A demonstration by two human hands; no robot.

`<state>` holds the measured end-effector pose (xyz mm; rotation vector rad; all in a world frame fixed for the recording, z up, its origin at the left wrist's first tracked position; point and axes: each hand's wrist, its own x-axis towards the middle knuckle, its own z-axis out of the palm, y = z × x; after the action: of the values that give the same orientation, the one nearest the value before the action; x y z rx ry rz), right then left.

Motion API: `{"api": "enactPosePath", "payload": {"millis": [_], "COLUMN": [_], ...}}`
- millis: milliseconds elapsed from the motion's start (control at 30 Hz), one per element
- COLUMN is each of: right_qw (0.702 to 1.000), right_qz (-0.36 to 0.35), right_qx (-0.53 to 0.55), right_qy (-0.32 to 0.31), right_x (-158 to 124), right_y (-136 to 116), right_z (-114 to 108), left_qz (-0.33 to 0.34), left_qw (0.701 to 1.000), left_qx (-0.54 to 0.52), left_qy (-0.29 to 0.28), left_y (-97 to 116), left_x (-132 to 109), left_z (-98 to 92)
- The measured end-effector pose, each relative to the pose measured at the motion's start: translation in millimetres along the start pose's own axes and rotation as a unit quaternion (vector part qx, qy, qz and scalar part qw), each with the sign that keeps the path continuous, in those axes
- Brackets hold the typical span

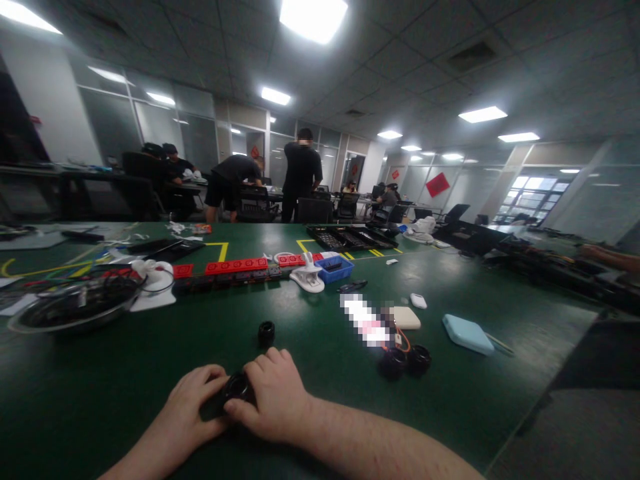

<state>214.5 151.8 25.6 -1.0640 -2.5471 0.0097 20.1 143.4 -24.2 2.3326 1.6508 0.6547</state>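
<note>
Both hands meet low in the view over the green table, around a glossy black round part point(237, 387) that has a ring-like top. My left hand point(193, 403) curls its thumb and fingers about the left side of it. From the right, my right hand point(274, 397) grips the same part, thumb in front and fingers over the back. Fingers cover much of it, so its exact kind does not show. Just beyond the hands stands a small black cylindrical part point(267, 333). Two more black round parts, a left one point(395, 362) and a right one point(419, 359), sit to the right.
A metal bowl point(75, 320) of dark cables stands at left. Red modules point(237, 265), a white clamp point(307, 273) and a blue bin point(335, 269) line the middle. At right lie a cream box point(405, 318) and a light-blue box point(467, 335). Several people work beyond.
</note>
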Motion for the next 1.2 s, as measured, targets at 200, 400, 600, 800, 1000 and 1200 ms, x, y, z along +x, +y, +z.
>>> {"api": "enactPosePath", "payload": {"millis": [200,400,600,800,1000,1200], "right_qw": [1.0,1.0,0.999,0.999,0.997,0.996], "right_qz": [0.0,-0.006,-0.004,-0.02,-0.058,-0.063], "right_qx": [0.015,0.022,0.037,0.038,0.011,-0.001], "right_qy": [-0.005,0.008,0.014,0.015,0.042,0.068], "right_x": [1,2,1,1,2,2], "right_y": [0,-3,-4,-5,-3,-4], "right_z": [6,14,12,6,14,24], "left_qz": [0.022,0.02,0.013,0.017,0.003,0.022], "left_qw": [1.0,0.999,0.999,0.998,0.997,0.998], "left_qx": [-0.014,-0.028,-0.036,-0.043,-0.052,-0.041], "left_qy": [-0.006,-0.022,-0.039,-0.038,-0.056,-0.042], "left_y": [-4,4,13,19,22,26], "left_x": [-1,-1,-1,-1,-1,-4], "left_z": [4.6,0.3,-2.2,-5.7,-9.6,-11.1]}}
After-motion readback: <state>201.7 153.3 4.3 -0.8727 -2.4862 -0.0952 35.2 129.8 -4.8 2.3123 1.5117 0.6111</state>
